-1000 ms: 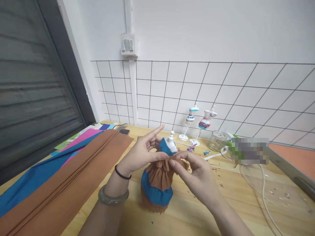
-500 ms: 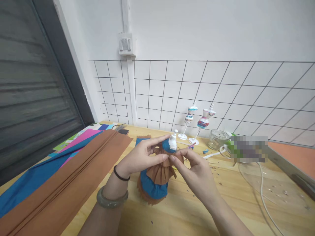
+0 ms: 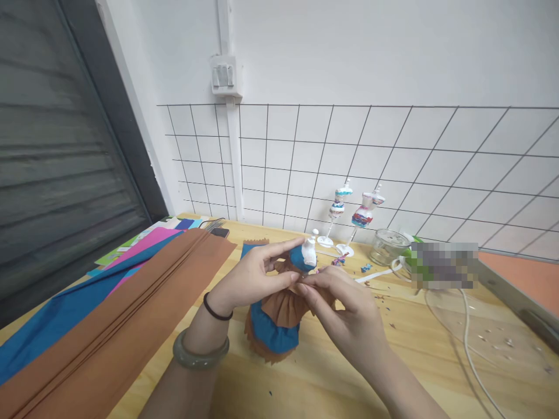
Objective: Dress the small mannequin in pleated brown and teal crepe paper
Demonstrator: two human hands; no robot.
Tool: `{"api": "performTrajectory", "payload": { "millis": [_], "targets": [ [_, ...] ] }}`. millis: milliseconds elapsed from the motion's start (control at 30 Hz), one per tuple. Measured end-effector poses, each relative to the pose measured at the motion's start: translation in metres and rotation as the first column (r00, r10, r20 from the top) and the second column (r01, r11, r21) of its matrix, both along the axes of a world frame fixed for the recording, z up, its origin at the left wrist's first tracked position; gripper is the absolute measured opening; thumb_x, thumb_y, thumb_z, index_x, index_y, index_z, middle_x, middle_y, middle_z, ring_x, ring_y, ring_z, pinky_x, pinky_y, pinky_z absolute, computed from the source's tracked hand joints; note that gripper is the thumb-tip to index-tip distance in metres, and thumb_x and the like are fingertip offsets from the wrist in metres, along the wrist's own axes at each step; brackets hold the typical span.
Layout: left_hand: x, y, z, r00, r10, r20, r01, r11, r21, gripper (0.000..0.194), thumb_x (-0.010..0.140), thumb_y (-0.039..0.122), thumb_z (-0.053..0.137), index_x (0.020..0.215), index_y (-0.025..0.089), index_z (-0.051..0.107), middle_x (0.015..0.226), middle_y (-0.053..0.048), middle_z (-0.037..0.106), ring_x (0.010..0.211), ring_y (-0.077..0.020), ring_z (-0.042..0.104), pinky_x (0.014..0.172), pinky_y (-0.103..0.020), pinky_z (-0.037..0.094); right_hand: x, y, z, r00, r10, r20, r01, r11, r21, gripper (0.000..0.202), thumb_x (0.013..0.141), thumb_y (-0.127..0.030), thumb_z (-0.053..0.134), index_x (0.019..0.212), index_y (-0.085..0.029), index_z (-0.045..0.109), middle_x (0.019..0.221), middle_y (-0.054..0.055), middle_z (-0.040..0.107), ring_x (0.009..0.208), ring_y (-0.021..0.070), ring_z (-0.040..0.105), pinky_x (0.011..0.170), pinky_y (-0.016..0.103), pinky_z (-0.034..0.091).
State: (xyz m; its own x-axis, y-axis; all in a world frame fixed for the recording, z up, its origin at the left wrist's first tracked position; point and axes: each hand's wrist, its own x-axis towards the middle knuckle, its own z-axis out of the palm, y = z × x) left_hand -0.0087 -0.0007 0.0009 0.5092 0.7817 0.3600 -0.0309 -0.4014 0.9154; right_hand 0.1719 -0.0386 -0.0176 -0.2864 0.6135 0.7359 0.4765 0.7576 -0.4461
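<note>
A small white dress form (image 3: 310,254) stands in front of me, wearing a doll dress (image 3: 275,334) with a blue bodice, a pleated brown ruffle (image 3: 286,308) and a blue skirt edged in zigzag-cut brown. My left hand (image 3: 257,273) wraps round the waist from the left, thumb pressed on the brown ruffle's top edge. From the right, my right hand (image 3: 343,297) pinches the same edge between thumb and forefinger, its tips meeting the left thumb. What lies right under the fingertips is hidden.
Brown folded paper or cloth (image 3: 144,302) lies at left over blue and pink sheets. Behind stand two painted mini dress forms (image 3: 338,209) and a glass jar (image 3: 388,245). A white cable (image 3: 467,331) runs down the right, and scraps dot the wooden table (image 3: 244,390).
My right hand's fingers have closed in toward the left thumb at the waist. The dress form tilts very slightly to the right. My left hand keeps its hold.
</note>
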Motion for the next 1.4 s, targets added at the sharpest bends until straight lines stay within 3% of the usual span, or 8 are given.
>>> {"api": "performTrajectory", "payload": {
  "millis": [333, 633, 800, 1067, 1267, 1400],
  "targets": [
    [-0.0008, -0.0013, 0.0021, 0.996, 0.021, -0.082, -0.018, 0.999, 0.038, 0.061, 0.079, 0.014, 0.061, 0.136, 0.024, 0.043, 0.128, -0.006, 0.058, 0.120, -0.0232, 0.051, 0.100, -0.036, 0.044, 0.0013, -0.0002, 0.0055, 0.996, 0.020, -0.092, -0.037, 0.982, -0.183, 0.011, 0.087, -0.019, 0.056, 0.083, -0.020, 0.066, 0.071, 0.001, 0.064, 0.065, 0.0132, 0.057, 0.057, 0.024, 0.043],
    [-0.0029, -0.0006, 0.0006, 0.989, 0.049, -0.140, -0.040, 0.997, 0.065, 0.066, 0.078, 0.016, 0.064, 0.138, 0.026, 0.040, 0.119, -0.006, 0.061, 0.118, -0.0245, 0.051, 0.099, -0.038, 0.044, 0.0012, 0.0005, 0.0068, 0.987, -0.063, -0.150, 0.020, 0.962, -0.274, 0.010, 0.084, -0.025, 0.059, 0.077, -0.021, 0.066, 0.071, 0.000, 0.069, 0.065, 0.0136, 0.061, 0.059, 0.023, 0.047],
    [-0.0023, 0.0004, -0.0002, 0.994, 0.010, -0.112, -0.006, 0.999, 0.038, 0.060, 0.082, 0.019, 0.059, 0.139, 0.023, 0.040, 0.118, -0.008, 0.061, 0.109, -0.0229, 0.057, 0.090, -0.036, 0.049, 0.0007, 0.0007, 0.0071, 0.992, -0.027, -0.127, -0.003, 0.974, -0.228, 0.011, 0.085, -0.022, 0.058, 0.078, -0.021, 0.067, 0.071, 0.000, 0.069, 0.064, 0.0133, 0.062, 0.059, 0.023, 0.047],
    [-0.0003, -0.0006, 0.0016, 0.990, 0.039, -0.132, -0.028, 0.996, 0.083, 0.059, 0.082, 0.017, 0.058, 0.138, 0.023, 0.041, 0.115, -0.007, 0.063, 0.111, -0.0228, 0.055, 0.095, -0.036, 0.046, 0.0004, -0.0003, 0.0063, 0.996, -0.004, -0.085, -0.006, 0.993, -0.119, 0.012, 0.086, -0.018, 0.056, 0.083, -0.021, 0.067, 0.074, 0.002, 0.068, 0.064, 0.0142, 0.061, 0.058, 0.025, 0.048],
    [-0.0001, -0.0021, 0.0019, 0.997, -0.024, -0.075, 0.023, 1.000, -0.013, 0.055, 0.086, 0.024, 0.056, 0.138, 0.025, 0.040, 0.114, -0.007, 0.064, 0.083, -0.0163, 0.063, 0.080, -0.033, 0.053, -0.0029, -0.0021, 0.0050, 0.992, -0.058, -0.114, 0.048, 0.995, -0.091, 0.011, 0.085, -0.018, 0.057, 0.082, -0.023, 0.067, 0.075, 0.002, 0.072, 0.064, 0.0153, 0.065, 0.061, 0.026, 0.051],
    [0.0002, -0.0019, 0.0022, 0.998, 0.008, -0.070, -0.007, 1.000, 0.016, 0.055, 0.084, 0.022, 0.058, 0.137, 0.024, 0.043, 0.123, -0.008, 0.060, 0.098, -0.0201, 0.061, 0.083, -0.033, 0.052, -0.0040, -0.0028, 0.0038, 0.985, -0.116, -0.127, 0.106, 0.991, -0.079, 0.007, 0.082, -0.020, 0.061, 0.077, -0.022, 0.064, 0.068, -0.001, 0.070, 0.058, 0.0135, 0.064, 0.057, 0.023, 0.051]
  ]
}}
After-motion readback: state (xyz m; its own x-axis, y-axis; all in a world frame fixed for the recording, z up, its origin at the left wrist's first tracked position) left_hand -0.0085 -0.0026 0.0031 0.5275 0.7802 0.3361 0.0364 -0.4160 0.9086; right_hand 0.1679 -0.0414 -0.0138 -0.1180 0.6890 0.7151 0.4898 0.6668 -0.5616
